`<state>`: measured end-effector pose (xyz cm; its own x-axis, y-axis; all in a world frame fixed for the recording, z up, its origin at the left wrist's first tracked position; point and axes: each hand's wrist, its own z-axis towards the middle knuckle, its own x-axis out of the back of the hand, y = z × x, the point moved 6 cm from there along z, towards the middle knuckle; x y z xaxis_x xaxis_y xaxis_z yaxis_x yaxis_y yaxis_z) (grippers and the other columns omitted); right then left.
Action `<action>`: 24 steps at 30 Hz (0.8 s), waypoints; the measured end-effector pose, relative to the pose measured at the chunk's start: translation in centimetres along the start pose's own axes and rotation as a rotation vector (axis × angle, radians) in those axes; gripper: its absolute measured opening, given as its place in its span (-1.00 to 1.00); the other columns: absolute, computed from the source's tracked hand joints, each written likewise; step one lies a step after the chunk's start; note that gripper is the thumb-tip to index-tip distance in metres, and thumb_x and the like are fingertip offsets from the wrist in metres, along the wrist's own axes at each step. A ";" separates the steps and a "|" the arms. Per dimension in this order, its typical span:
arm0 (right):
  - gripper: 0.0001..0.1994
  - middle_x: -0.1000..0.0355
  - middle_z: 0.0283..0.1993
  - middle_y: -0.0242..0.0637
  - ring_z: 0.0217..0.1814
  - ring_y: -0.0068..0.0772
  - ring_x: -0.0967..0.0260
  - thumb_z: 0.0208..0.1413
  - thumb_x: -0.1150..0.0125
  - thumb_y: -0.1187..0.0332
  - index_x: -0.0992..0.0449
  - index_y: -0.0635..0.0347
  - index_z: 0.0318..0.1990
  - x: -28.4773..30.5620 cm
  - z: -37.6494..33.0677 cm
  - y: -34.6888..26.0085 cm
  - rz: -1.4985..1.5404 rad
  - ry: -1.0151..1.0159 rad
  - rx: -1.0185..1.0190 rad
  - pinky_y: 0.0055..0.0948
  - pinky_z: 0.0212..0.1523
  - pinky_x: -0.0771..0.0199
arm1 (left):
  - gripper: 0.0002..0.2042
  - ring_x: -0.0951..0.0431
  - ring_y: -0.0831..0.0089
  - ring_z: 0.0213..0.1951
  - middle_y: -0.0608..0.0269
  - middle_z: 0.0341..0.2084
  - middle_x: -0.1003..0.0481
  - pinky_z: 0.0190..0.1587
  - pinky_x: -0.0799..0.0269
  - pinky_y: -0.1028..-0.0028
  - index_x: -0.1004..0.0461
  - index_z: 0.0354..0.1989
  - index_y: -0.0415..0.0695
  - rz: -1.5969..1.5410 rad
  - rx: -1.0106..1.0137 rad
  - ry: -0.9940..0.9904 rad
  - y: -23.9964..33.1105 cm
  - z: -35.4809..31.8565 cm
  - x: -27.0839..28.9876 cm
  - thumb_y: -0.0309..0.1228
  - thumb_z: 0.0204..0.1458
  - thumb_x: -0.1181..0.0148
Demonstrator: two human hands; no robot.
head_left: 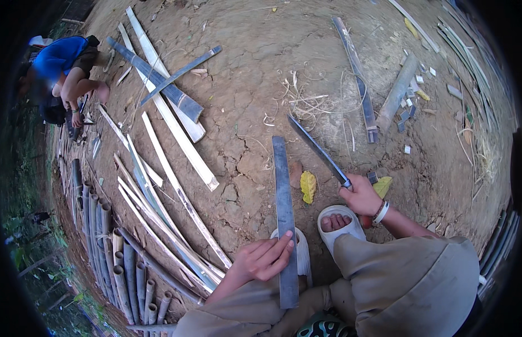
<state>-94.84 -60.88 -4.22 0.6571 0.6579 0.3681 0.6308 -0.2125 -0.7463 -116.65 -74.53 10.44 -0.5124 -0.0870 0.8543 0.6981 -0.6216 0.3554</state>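
A long, flat, dark bamboo strip (pixel 284 194) stands between my knees, its far end reaching over the dirt. My left hand (pixel 265 259) is closed on its lower part, fingers lying across the face. In my right hand (pixel 360 195) is a long-bladed knife (pixel 320 150), gripped by the handle, which the fingers partly hide. Its blade points away and to the left, apart from the strip. Beside the knife a yellow leaf (pixel 308 187) lies on the ground.
Split bamboo strips (pixel 170 191) and dark bamboo halves (pixel 160 84) lie to the left, above stacked bamboo poles (pixel 123 269). Another person (pixel 70 67) crouches at the far left. Thin shavings (pixel 303 104), a dark strip (pixel 359 84) and a bamboo pole (pixel 398 90) lie ahead.
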 end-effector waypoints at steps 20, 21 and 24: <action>-0.76 -0.45 -0.51 -0.38 -0.68 -0.64 -0.30 0.04 -0.38 0.54 -0.43 0.24 -0.18 -4.6 -5.1 -6.0 0.747 -0.373 -0.135 -0.59 -0.67 -0.31 | -0.89 -0.64 0.31 -0.35 -0.34 -0.18 -0.53 -0.23 -0.61 0.46 -0.47 -0.44 -0.33 0.060 -0.394 0.273 3.8 0.7 -3.5 -0.51 -0.05 -0.14; -0.75 -0.45 -0.51 -0.38 -0.68 -0.64 -0.31 0.04 -0.39 0.53 -0.43 0.24 -0.18 -4.3 -4.9 -5.9 0.793 -0.345 -0.111 -0.59 -0.67 -0.30 | -0.84 -0.64 0.31 -0.37 -0.30 -0.18 -0.53 -0.23 -0.61 0.46 -0.50 -0.37 -0.38 0.068 -0.400 0.321 3.4 0.7 -3.4 -0.51 -0.04 -0.13; -0.75 -0.42 -0.54 -0.41 -0.67 -0.62 -0.31 0.02 -0.40 0.51 -0.42 0.21 -0.20 -2.1 -2.9 -6.9 0.886 -0.139 -0.086 -0.57 -0.68 -0.31 | -0.84 -0.66 0.26 -0.30 -0.28 -0.19 -0.55 -0.19 -0.61 0.44 -0.52 -0.31 -0.46 0.045 -0.385 0.268 0.9 2.0 -3.2 -0.59 0.04 -0.07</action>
<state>-99.37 -62.92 1.81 0.8649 0.3069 -0.3972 -0.0516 -0.7328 -0.6785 -113.37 -73.27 8.82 -0.6325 -0.2866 0.7196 0.5118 -0.8519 0.1105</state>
